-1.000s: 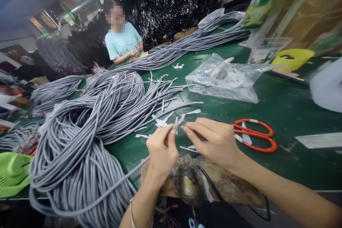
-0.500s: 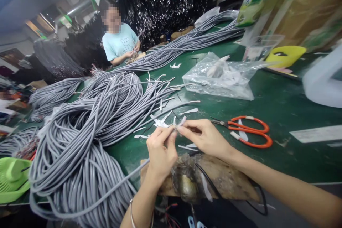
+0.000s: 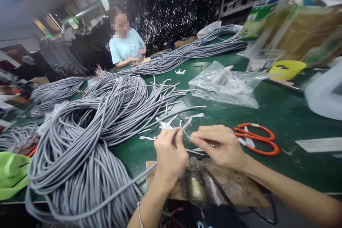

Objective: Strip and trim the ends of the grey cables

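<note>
My left hand (image 3: 171,153) pinches a grey cable (image 3: 145,174) near its end, with thumb and fingers closed round it. Out of that grip stick a frayed, whitish tip and a thin strand (image 3: 186,134). My right hand (image 3: 221,144) is closed just to the right, its thumb and forefinger pinching the strand's far end. White strips (image 3: 167,125) lie on the green table beyond my left hand. Orange-handled scissors (image 3: 268,153) lie right of my right hand, their blades hidden behind it. Below both hands is a stained wooden board (image 3: 240,187) with a brassy, rounded metal piece (image 3: 197,188).
A large coil of grey cables (image 3: 80,142) fills the left side, and more cables (image 3: 187,48) stretch across the back. A clear plastic bag (image 3: 227,89) lies ahead. A yellow container (image 3: 290,70) stands at right, a green plastic item (image 3: 12,174) at far left. Another person (image 3: 128,48) sits opposite.
My right hand has moved right, away from my left, drawing a thin strand between them. My left hand keeps its pinch on the cable. The whole view has shifted slightly.
</note>
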Motion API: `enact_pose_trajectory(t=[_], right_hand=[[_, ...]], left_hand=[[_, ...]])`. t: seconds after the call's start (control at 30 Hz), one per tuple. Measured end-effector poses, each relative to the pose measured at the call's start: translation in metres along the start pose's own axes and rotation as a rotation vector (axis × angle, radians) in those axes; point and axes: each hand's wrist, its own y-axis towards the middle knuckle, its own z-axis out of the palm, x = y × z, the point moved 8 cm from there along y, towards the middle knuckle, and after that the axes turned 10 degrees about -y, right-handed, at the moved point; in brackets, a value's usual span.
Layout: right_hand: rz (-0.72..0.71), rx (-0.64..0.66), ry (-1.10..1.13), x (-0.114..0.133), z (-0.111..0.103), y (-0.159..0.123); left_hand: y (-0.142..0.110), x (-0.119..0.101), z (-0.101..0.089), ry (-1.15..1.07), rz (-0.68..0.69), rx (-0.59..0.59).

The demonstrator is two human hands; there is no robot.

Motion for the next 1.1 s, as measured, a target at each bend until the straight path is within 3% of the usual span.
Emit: enact_pose_trajectory(t=[0.13, 0.23, 0.27, 0.33, 0.4, 0.47, 0.57, 0.8, 1.1], right_hand=[[0.113, 0.078, 0.022, 0.006, -0.012, 0.002], [0.15, 0.076, 0.007, 0.005, -0.013, 0.012], [0.173, 0.066, -0.003, 0.001, -0.01, 0.016], [0.362, 0.027, -0.047, -0.02, 0.0, 0.019], [0.487, 0.113, 0.001, -0.036, 0.021, 0.017], [0.568, 0.19, 0.112, -0.045, 0.04, 0.011], [0.648, 0.147, 0.236, -0.048, 0.046, 0.003], [0.693, 0.036, 0.282, -0.052, 0.039, 0.002], [0.683, 0.039, 0.416, -0.053, 0.04, -0.001]], left_hand=[[0.012, 0.026, -0.021, 0.046, -0.171, -0.095], [0.017, 0.042, -0.032, -0.111, -0.312, -0.184], [0.018, 0.041, -0.029, -0.182, -0.309, -0.168], [0.018, 0.037, -0.022, -0.281, -0.288, -0.153], [0.016, 0.034, -0.016, -0.327, -0.269, -0.139], [0.013, 0.033, -0.012, -0.34, -0.253, -0.117], [0.011, 0.029, -0.009, -0.292, -0.21, -0.075], [0.004, 0.013, -0.005, -0.185, -0.112, -0.066], [0.005, 0.022, -0.006, -0.229, -0.224, -0.124]])
